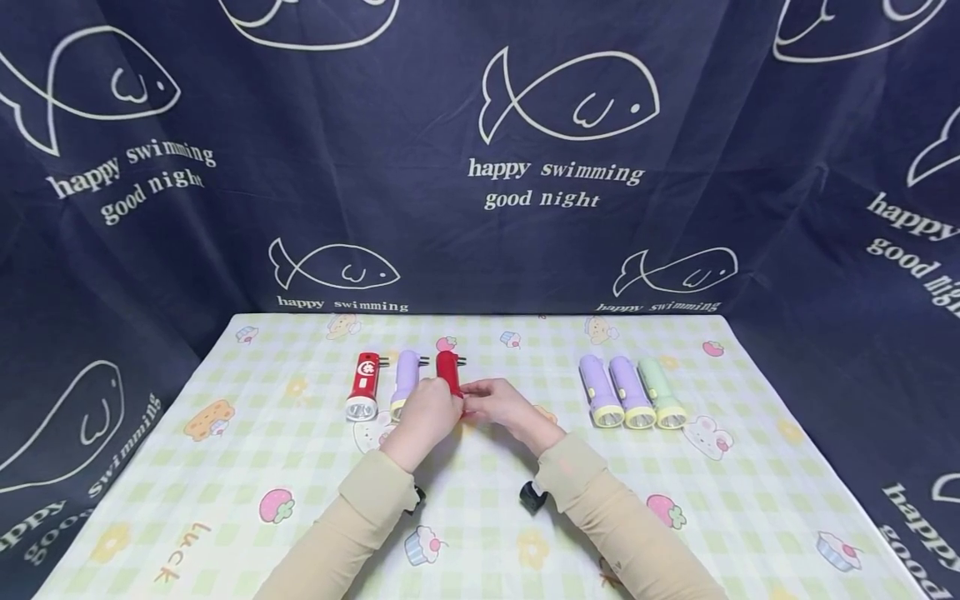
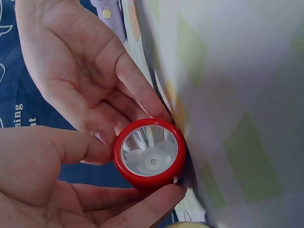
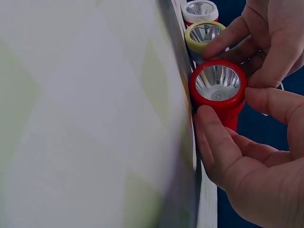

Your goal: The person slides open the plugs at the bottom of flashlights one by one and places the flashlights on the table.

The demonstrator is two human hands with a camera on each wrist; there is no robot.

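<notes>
A red flashlight [image 1: 447, 368] lies on the table at the right end of a short row, its plug prongs pointing right. My left hand [image 1: 429, 419] pinches it near the lamp end, thumb on one side and fingers on the other. From the opposite side my right hand [image 1: 507, 407] holds the same end between thumb and fingers. In the left wrist view its round reflector [image 2: 151, 154] with a red rim faces the camera. Just left of it lie a purple flashlight [image 1: 407, 371], partly hidden by my left hand, and a red-and-white flashlight [image 1: 365, 382].
Two purple flashlights [image 1: 600, 392] and a green one [image 1: 656, 387] lie side by side to the right, yellow lamp ends toward me. A checked, printed cloth [image 1: 480, 533] covers the table. Dark blue fish-print curtains [image 1: 420, 167] hang behind and at both sides.
</notes>
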